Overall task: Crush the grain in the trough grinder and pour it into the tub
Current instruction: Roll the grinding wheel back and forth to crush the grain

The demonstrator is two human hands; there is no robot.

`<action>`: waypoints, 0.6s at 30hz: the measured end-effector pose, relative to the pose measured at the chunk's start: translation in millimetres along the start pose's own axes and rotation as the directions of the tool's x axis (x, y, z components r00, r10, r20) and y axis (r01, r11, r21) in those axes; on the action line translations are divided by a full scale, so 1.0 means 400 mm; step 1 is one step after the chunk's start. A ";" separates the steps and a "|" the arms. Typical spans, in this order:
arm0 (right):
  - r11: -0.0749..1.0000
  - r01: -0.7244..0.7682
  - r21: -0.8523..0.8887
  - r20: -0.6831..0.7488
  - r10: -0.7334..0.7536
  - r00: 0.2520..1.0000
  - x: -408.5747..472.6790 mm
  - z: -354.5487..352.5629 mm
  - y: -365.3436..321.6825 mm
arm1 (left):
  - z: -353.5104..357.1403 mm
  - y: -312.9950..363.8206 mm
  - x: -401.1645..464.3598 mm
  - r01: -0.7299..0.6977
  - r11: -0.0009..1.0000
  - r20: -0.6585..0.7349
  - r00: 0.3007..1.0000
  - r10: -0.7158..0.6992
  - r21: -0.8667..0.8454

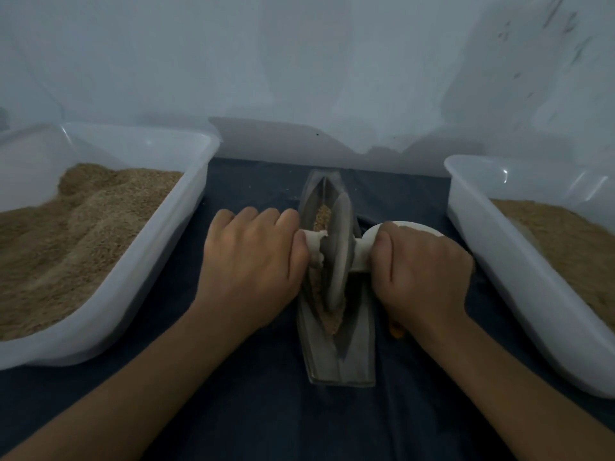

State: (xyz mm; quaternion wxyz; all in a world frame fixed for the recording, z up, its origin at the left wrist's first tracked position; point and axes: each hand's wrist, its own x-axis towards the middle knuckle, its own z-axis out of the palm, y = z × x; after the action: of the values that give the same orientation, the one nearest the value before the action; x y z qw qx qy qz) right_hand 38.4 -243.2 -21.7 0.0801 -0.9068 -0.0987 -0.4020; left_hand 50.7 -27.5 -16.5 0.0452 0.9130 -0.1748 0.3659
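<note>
Dark blue cloth [259, 410] is covering the work surface, running from the nearest edge back to a pale blue-grey wall [299, 61].

Nearest the viewer, two bare forearms are reaching in across the cloth toward the grey boat-shaped metal trough grinder [336, 364], which is lying lengthwise at the middle of the cloth, its narrow end pointing at the wall.

Left of the trough grinder, the left hand [253, 261] is curling its fingers tightly round the white handle stub [311, 241] that is sticking out of the grey grinding wheel [336, 261]. Right of the trough grinder, the right hand [422, 271] is gripping the opposite white handle stub [361, 254] in the same closed-fisted way, thumb tucked against it. The wheel is standing on edge in the trough's groove, tilting slightly.

Tan crushed grain [329, 322] is lying along the groove, both in front of the wheel and behind it.

Just behind the right hand, a white rounded object [412, 226] is showing; what it is cannot be told.

Well left of the trough grinder, a large translucent white plastic tub [139, 281] is holding heaped tan grain [73, 234]. Well right of the trough grinder, a second translucent white plastic tub [499, 267] is holding a flatter bed of tan grain [565, 247].
</note>
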 end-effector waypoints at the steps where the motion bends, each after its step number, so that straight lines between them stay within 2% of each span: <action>1: 0.999 -0.006 -0.036 0.015 0.007 1.000 0.016 0.010 0.000 | 0.012 -0.007 0.016 0.004 1.000 0.019 1.000 -0.004 0.000; 2: 0.997 -0.011 -0.081 0.027 0.013 1.000 0.039 0.019 0.002 | 0.027 -0.017 0.037 0.012 1.000 0.051 0.999 -0.013 0.016; 4: 0.991 -0.034 -0.132 0.104 0.048 0.993 0.094 0.038 0.010 | 0.061 -0.037 0.067 -0.043 0.987 0.149 0.989 0.020 0.154; 6: 0.983 0.012 -0.182 0.268 0.038 0.963 0.157 0.070 0.029 | 0.094 -0.054 0.104 -0.118 0.973 0.222 0.972 0.073 0.197; 9: 0.978 0.091 -0.190 0.559 0.031 0.828 0.242 0.124 0.074 | 0.117 -0.068 0.186 -0.110 0.979 0.339 0.940 0.047 0.170; 11: 0.983 0.051 -0.175 0.670 0.080 0.738 0.282 0.140 0.087 | 0.129 -0.076 0.231 -0.026 0.991 0.441 0.897 -0.034 0.129; 12: 0.985 0.026 -0.171 0.689 0.100 0.718 0.292 0.142 0.086 | 0.133 -0.078 0.244 0.009 0.992 0.478 0.876 -0.067 0.123; 13: 0.986 -0.009 -0.168 0.682 0.122 0.721 0.297 0.142 0.084 | 0.136 -0.078 0.247 0.023 0.992 0.485 0.871 -0.081 0.123; 15: 0.983 -0.073 -0.166 0.604 0.160 0.781 0.286 0.131 0.071 | 0.128 -0.070 0.231 0.017 0.989 0.457 0.886 -0.082 0.145; 18: 0.981 -0.007 -0.194 0.451 0.095 0.888 0.228 0.104 0.048 | 0.095 -0.052 0.152 -0.075 0.979 0.314 0.950 0.012 0.190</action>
State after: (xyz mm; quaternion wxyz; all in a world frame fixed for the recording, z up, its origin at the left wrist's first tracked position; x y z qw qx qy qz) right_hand 132.8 -241.9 17.3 -0.0204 -0.9816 -0.0527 -0.1822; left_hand 123.5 -33.5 -1.7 -0.0829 0.9549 -0.1622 0.2343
